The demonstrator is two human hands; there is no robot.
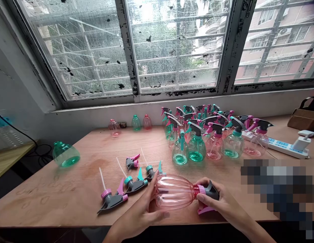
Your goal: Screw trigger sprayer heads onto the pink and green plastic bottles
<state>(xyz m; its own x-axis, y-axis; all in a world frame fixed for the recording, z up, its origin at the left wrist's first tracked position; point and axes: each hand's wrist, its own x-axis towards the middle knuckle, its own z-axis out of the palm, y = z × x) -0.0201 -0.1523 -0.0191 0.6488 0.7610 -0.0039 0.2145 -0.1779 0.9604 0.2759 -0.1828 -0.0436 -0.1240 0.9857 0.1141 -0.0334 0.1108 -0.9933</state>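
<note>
A clear pink spray bottle (175, 191) lies sideways between my hands above the front of the table. My left hand (144, 206) wraps round its base end. At the neck, my right hand (217, 199) grips the pink collar and grey spray head (211, 190), whose pink trigger (205, 210) points down. The head sits at the bottle's mouth, with a tube visible inside; how tightly it is screwed on I cannot tell. Left of my hands lie loose spray heads: a pink-collared one (112, 199), a teal-collared one (136, 184), another teal one (149, 169) and a small pink one (132, 162).
Many pink and green bottles with spray heads (197, 150) stand at the back right. Headless bottles include a green one (66, 155) lying tilted at left and several by the wall. A power strip (285, 147) and a brown box (305, 116) are at right. A pixelated patch covers the right edge.
</note>
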